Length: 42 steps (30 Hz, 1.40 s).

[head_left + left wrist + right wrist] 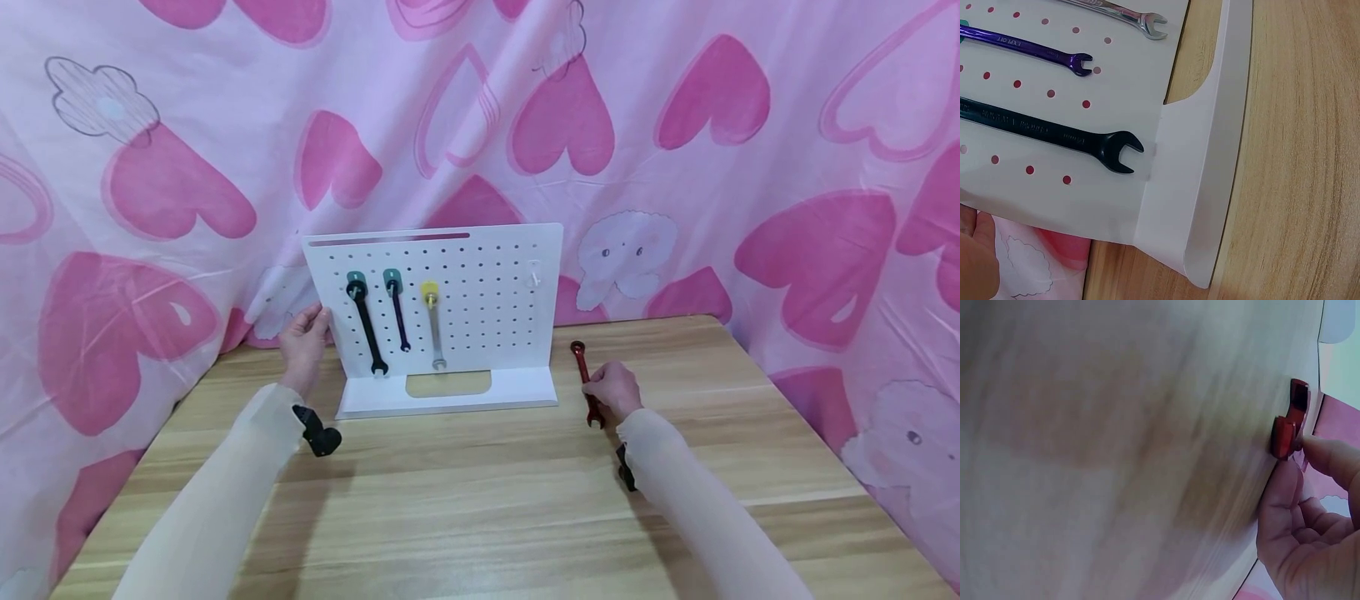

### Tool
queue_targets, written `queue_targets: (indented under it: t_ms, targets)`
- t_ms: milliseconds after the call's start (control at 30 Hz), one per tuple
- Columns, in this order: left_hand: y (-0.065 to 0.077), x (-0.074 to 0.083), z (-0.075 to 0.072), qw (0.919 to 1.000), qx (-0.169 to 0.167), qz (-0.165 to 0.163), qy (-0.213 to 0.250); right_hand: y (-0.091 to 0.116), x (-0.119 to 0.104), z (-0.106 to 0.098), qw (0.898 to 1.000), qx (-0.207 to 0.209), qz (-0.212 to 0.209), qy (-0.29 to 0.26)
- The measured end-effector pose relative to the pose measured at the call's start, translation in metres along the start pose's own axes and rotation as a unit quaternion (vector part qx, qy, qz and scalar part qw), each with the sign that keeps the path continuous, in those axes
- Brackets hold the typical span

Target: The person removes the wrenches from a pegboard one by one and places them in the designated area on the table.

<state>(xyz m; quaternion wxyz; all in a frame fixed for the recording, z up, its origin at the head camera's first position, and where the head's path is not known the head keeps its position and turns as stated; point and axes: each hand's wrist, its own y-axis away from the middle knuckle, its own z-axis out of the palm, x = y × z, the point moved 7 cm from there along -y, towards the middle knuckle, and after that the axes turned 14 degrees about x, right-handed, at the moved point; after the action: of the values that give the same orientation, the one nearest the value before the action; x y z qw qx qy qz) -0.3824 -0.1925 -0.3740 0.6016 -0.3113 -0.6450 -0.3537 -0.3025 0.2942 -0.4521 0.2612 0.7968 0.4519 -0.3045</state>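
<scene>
A white pegboard stand [487,333] stands upright, with a black wrench [367,329], a purple wrench [399,317] and a silver wrench [436,333] hanging from its hooks. At the board's left edge, my left hand [303,346] pinches the side of the panel; only part of that hand [977,259] enters the left wrist view. To the right of the stand, my right hand [617,389] holds a red wrench [581,364] by its shaft between thumb and fingers. The red wrench [1285,434] appears end-on in the right wrist view, its open end toward the camera.
A clear hook [533,273] is fixed at the upper right of the pegboard. Green and yellow hook bases [430,287] carry the hanging wrenches. The wooden table [450,500] extends in front of the stand, and a pink heart-patterned cloth [637,167] hangs behind and at the sides.
</scene>
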Motion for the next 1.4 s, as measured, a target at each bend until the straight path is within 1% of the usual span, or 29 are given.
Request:
queue_targets:
  t_ms: [200, 433, 500, 567, 700, 833, 933, 1000, 1067, 1167, 1267, 1367, 1400]
  targets:
    - [-0.004, -0.003, -0.001, 0.9999, 0.000, 0.009, -0.010, 0.003, -0.003, 0.001, 1.000, 0.008, -0.010, 0.015]
    - [-0.005, -0.005, 0.000, 0.9995, 0.002, 0.021, -0.025, 0.006, 0.000, -0.002, 1.000, 0.009, -0.017, 0.007]
    - [-0.006, -0.005, 0.000, 0.9995, 0.005, 0.025, -0.021, 0.007, -0.001, -0.006, 0.999, 0.019, -0.031, 0.002]
    - [-0.008, -0.006, 0.000, 0.9994, 0.007, 0.028, -0.020, 0.008, -0.002, -0.010, 0.999, 0.031, -0.042, -0.014]
    - [-0.011, -0.006, 0.001, 0.9992, 0.004, 0.036, -0.017, 0.011, -0.012, -0.019, 0.994, 0.050, -0.055, -0.078]
    - [-0.013, -0.005, 0.003, 0.9991, -0.004, 0.041, -0.012, 0.015, -0.027, -0.021, 0.983, 0.071, -0.050, -0.161]
    - [-0.013, -0.005, 0.003, 0.9993, -0.001, 0.037, -0.010, 0.020, -0.042, -0.015, 0.969, 0.082, -0.042, -0.229]
    - [-0.013, -0.006, 0.003, 0.9993, 0.001, 0.035, -0.016, 0.025, -0.052, -0.009, 0.959, 0.082, -0.038, -0.267]
    - [-0.013, -0.006, 0.003, 0.9993, 0.002, 0.033, -0.020, 0.029, -0.063, -0.003, 0.950, 0.085, -0.043, -0.298]
    - [-0.012, -0.005, 0.004, 0.9991, 0.000, 0.037, -0.019, 0.036, -0.078, 0.006, 0.939, 0.078, -0.054, -0.331]
    - [-0.010, -0.004, 0.005, 0.9990, 0.001, 0.042, -0.013, 0.042, -0.091, 0.017, 0.927, 0.059, -0.061, -0.365]
    - [-0.009, -0.003, 0.004, 0.9989, 0.004, 0.045, -0.012, 0.047, -0.103, 0.027, 0.920, 0.042, -0.071, -0.384]
    - [-0.009, -0.003, 0.004, 0.9989, 0.005, 0.045, -0.011, 0.048, -0.107, 0.030, 0.919, 0.037, -0.076, -0.385]
